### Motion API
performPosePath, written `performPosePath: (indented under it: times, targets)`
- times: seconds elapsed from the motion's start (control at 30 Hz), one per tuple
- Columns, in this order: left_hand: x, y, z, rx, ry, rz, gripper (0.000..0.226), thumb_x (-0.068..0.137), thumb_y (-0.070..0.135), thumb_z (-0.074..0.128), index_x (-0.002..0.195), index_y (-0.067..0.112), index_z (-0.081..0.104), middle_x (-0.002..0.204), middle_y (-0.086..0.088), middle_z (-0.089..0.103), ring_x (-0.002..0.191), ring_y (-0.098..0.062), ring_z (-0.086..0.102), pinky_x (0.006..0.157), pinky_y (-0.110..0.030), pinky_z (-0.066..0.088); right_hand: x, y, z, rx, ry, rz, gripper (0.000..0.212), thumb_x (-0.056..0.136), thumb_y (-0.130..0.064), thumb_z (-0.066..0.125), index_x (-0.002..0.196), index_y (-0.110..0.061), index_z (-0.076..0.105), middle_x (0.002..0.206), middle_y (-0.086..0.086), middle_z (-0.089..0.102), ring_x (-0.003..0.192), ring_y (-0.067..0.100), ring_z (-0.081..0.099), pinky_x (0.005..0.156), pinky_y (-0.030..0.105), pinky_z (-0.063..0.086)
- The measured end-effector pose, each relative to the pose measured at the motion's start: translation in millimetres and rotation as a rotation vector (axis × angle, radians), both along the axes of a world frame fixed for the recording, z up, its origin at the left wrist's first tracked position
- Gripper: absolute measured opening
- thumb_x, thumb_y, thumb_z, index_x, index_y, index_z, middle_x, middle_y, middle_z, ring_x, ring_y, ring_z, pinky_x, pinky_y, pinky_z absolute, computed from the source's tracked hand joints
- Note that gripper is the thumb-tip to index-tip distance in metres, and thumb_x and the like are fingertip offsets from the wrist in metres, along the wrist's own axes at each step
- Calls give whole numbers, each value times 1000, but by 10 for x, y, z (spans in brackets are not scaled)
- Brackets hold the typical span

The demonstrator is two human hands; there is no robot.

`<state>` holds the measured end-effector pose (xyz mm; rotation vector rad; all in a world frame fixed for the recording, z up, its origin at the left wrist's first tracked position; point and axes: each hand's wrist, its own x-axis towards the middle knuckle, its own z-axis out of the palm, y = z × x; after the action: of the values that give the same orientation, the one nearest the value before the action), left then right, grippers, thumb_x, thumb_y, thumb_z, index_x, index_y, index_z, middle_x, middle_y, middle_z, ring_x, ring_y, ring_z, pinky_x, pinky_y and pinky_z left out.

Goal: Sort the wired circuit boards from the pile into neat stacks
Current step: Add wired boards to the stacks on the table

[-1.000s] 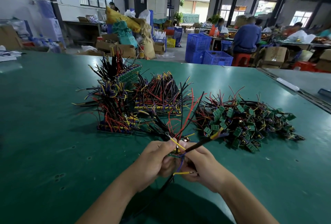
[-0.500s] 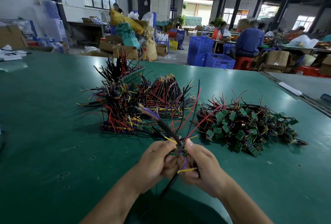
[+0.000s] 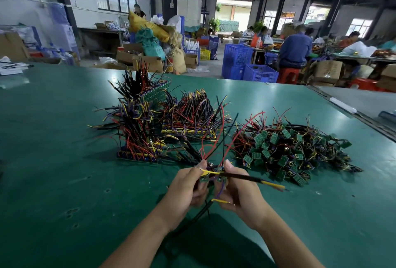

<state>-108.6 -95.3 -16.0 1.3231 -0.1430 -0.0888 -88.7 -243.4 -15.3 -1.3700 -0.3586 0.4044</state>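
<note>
At the near middle of the green table (image 3: 53, 171), a person holds a small bunch of wired circuit boards (image 3: 211, 177) between both hands, a little above the surface. The left hand (image 3: 184, 188) has its fingers curled around the left side of the bunch. The right hand (image 3: 240, 192) grasps the right side, with the thumb upright against the boards. From the bunch, thin red and black wires (image 3: 222, 130) rise up and spread toward the far side. One thicker black cable (image 3: 248, 179) points out to the right, across the right hand, and ends in yellow and red tips. A short yellow wire (image 3: 220, 200) bends out low beside the right hand, and some black wires hang down between the two wrists. To the right of the hands, and apart from them, lies the loose pile (image 3: 289, 152) of small green boards with tangled wires. Beyond the hands stand two ordered stacks: the left stack (image 3: 137, 134) has wires that stick up and sideways, and the middle stack (image 3: 192, 122) is just beside it, with its boards laid in a row. Behind the table are blue crates (image 3: 237, 59), cardboard boxes (image 3: 327, 71) and a seated person in a blue shirt (image 3: 294, 50) on a red stool (image 3: 288, 74).
</note>
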Motion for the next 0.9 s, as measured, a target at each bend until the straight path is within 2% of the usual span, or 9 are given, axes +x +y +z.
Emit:
performPosePath:
  times: [0.1, 0.17, 0.3, 0.4, 0.5, 0.57, 0.67, 0.8, 0.9]
  targets:
    - [17, -13, -24, 40, -11, 19, 56, 81, 58, 60, 44, 20, 42, 42, 3, 29, 36, -10, 25, 39, -15, 24, -5, -17, -2, -42, -25, 4, 71, 71, -78, 59, 58, -10, 45, 51, 9, 35, 43, 12, 25, 44, 20, 24]
    - [26, -23, -40, 50, 2, 42, 53, 74, 61, 57, 43, 21, 42, 41, 4, 30, 35, -9, 26, 38, -15, 24, -25, -10, 18, -74, -92, 1, 65, 80, -75, 51, 52, -17, 51, 46, -1, 41, 40, 9, 32, 43, 18, 30]
    - [46, -39, -101, 101, -7, 48, 54, 83, 59, 53, 45, 22, 44, 42, 5, 34, 36, -10, 28, 38, -18, 26, -47, 57, 48, -51, -123, -2, 59, 98, -51, 35, 57, -25, 69, 47, -6, 59, 38, 0, 51, 39, 14, 36]
    - [51, -59, -104, 104, 35, 78, 57, 81, 61, 59, 43, 21, 45, 40, 3, 35, 35, -13, 31, 39, -18, 28, -27, 85, 31, -70, -194, -54, 55, 100, -51, 37, 60, -25, 65, 50, -3, 60, 38, 6, 49, 40, 17, 36]
    - [65, -53, -72, 50, 63, 121, 51, 75, 58, 51, 43, 20, 46, 41, -1, 39, 37, -17, 40, 45, -22, 35, 41, 63, 19, 0, -149, -214, 46, 89, -56, 49, 59, -23, 63, 52, 2, 53, 37, 14, 42, 40, 22, 32]
    - [73, -36, -39, -41, 132, 90, 49, 80, 54, 48, 52, 13, 44, 47, -4, 43, 44, -19, 48, 50, -25, 40, 94, 31, 37, 113, -73, -308, 45, 89, -51, 56, 57, -20, 65, 51, 2, 50, 37, 13, 41, 41, 23, 26]
    - [70, 12, 2, -143, 297, -3, 41, 94, 47, 42, 73, 11, 45, 63, -5, 56, 54, -22, 60, 45, -28, 49, 150, -39, 93, 290, 79, -380, 35, 84, -45, 56, 65, -20, 73, 59, 1, 59, 40, 9, 49, 37, 20, 36]
    - [59, 52, 54, -161, 352, -52, 35, 89, 49, 43, 80, 14, 42, 70, 0, 61, 47, -19, 56, 37, -20, 36, 181, -75, 92, 252, 131, -427, 31, 91, -32, 55, 102, -7, 70, 76, 8, 68, 47, 13, 57, 43, 20, 45]
    - [64, 83, 62, -184, 354, -54, 33, 94, 46, 40, 82, 16, 39, 69, 3, 60, 42, -14, 47, 35, -18, 25, 170, -44, 99, 297, 252, -373, 28, 90, -25, 58, 105, -3, 65, 88, 14, 72, 55, 15, 65, 48, 21, 53]
